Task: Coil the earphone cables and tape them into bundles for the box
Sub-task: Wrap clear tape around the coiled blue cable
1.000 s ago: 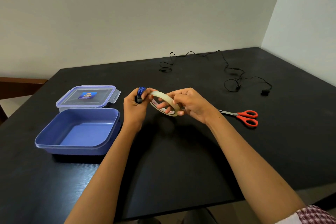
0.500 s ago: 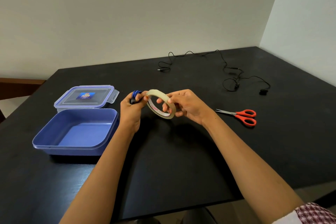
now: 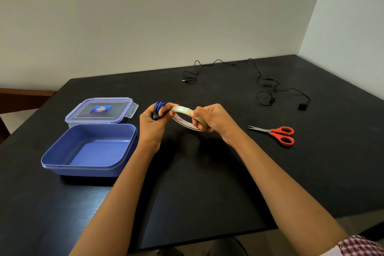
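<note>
My left hand (image 3: pixel 152 125) grips a coiled blue earphone cable (image 3: pixel 159 107), whose loops stick out above the fist. Its thumb reaches toward the tape roll (image 3: pixel 184 112), a clear ring with red print inside. My right hand (image 3: pixel 212 118) holds that roll with fingers curled through and round its rim. Both hands hover above the table's middle. A black earphone cable (image 3: pixel 257 78) lies loose and uncoiled at the far side of the table. The open blue box (image 3: pixel 89 167) stands at the left, nothing inside it.
The box's clear lid (image 3: pixel 99 110) lies just behind it. Red-handled scissors (image 3: pixel 279 134) rest to the right of my hands, blades shut and pointing left. The black table (image 3: pixel 197 183) ends at walls behind and to the right; a wooden chair (image 3: pixel 22 97) stands at far left.
Both hands have stayed close together with small shifts. The right hand has turned the tape roll slightly and regripped its rim; the left thumb stays at the roll's edge.
</note>
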